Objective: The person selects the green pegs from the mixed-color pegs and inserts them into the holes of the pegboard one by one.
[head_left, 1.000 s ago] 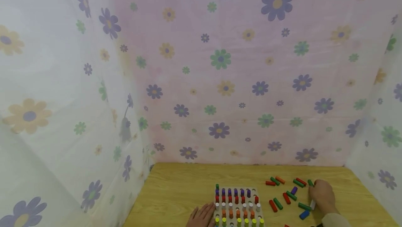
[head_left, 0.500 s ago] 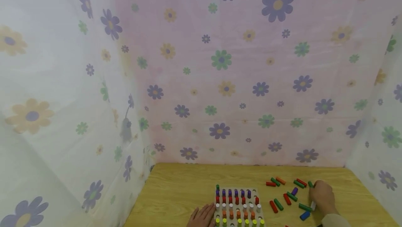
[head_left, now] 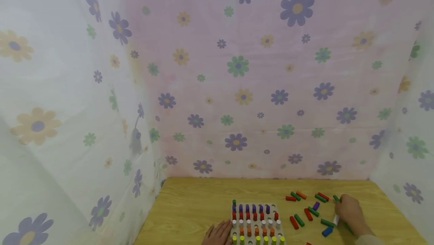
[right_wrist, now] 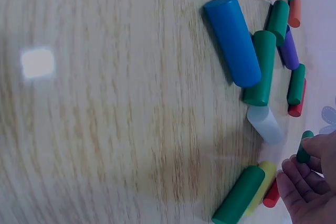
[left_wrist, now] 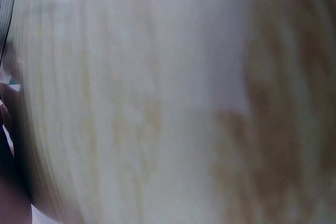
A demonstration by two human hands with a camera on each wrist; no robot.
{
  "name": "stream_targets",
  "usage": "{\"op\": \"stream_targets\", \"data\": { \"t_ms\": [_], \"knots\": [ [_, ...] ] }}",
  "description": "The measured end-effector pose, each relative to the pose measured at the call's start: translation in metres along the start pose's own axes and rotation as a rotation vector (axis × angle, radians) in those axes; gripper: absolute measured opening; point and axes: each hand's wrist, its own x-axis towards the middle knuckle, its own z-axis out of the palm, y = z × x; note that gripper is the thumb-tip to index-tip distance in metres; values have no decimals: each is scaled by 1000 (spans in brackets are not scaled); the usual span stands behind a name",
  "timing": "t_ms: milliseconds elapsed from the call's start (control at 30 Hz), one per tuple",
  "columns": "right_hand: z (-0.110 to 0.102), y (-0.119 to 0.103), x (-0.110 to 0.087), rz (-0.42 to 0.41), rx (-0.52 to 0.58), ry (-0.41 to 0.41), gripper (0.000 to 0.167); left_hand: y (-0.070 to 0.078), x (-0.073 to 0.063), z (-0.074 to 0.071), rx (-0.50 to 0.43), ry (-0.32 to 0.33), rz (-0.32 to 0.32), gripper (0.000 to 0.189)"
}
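Note:
In the head view my left hand (head_left: 218,233) lies with extended fingers against the left edge of a pegboard (head_left: 280,227). The board carries upright pegs in rows of purple, red, white, orange and yellow, with one green peg (head_left: 234,202) at its far left corner. Over at the right, my right hand (head_left: 351,212) pinches a green peg (right_wrist: 304,148) between thumb and fingers, as the right wrist view shows. Near that hand lie a white peg (right_wrist: 264,124), a yellow peg (right_wrist: 261,187), a red peg (right_wrist: 271,195) and another green peg (right_wrist: 239,195).
Loose red, green, orange and purple pegs lie scattered between board and right hand, with a blue peg (head_left: 327,231) nearer the front. The wooden table (head_left: 190,196) is bounded by flowered cloth walls (head_left: 244,117). Blurred wood grain fills most of the left wrist view.
My right hand has shifted slightly to the right with the green peg, and its forearm has turned a little. The left hand stays by the board. The head view has shifted slightly.

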Motion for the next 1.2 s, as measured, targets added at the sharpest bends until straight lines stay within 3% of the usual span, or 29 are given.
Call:
{"op": "stream_targets", "data": {
  "t_ms": [267, 500, 633, 833, 1200],
  "knots": [
    [-4, 2, -4, -87, 2, 76, 23, -4, -2, 2, 13, 45, 15, 62],
    [-5, -3, -12, -153, 39, 89, 28, -3, -3, 0, -25, -9, -13, 68],
    [-7, -11, -15, -147, 68, 80, 29, -3, -2, 2, -30, -9, -20, 72],
    [-12, -27, -25, -137, 134, 64, 34, -3, -2, 6, -8, 27, -3, 63],
    [-8, -45, -36, -106, 288, 23, 38, 3, 1, -1, -68, -26, -34, 73]
  ]
}}
